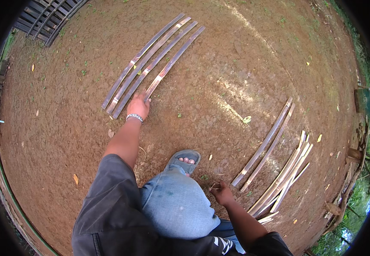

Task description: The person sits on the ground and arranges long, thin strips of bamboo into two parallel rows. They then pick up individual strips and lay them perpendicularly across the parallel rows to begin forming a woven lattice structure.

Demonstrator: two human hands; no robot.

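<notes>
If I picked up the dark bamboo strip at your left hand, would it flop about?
The bamboo strip at the left hand would probably flex only a little, being long and slim but woody-looking. It should be fairly light for its length, given how narrow it is. Rolling seems unlikely, since it looks flat.

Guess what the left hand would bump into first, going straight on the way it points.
Likely the rightmost strip of the upper four, whose near end the left hand seems to grip, or its neighbouring strip; depth is unclear.

Grey-brown strips (pale patches mid-length), cream sticks, faded blue jeans, brown soil
</notes>
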